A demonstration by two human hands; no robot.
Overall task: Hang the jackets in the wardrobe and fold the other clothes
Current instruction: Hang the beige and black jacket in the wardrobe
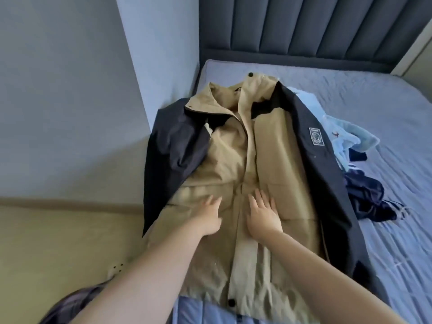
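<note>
A tan jacket with dark navy sleeves [275,160] lies front up along the left side of the bed, collar toward the headboard. My left hand [208,218] rests flat on its tan front, left of the placket, fingers straight. My right hand [263,215] presses flat just right of the placket. A light blue garment [346,141] and a dark navy garment with white stripes [367,197] lie crumpled to the right of the jacket, partly under its sleeve.
The blue quilted bed cover [385,101] stretches right of the clothes. A dark padded headboard [304,26] stands at the back. A grey wall [70,90] and a beige floor [58,242] border the bed on the left.
</note>
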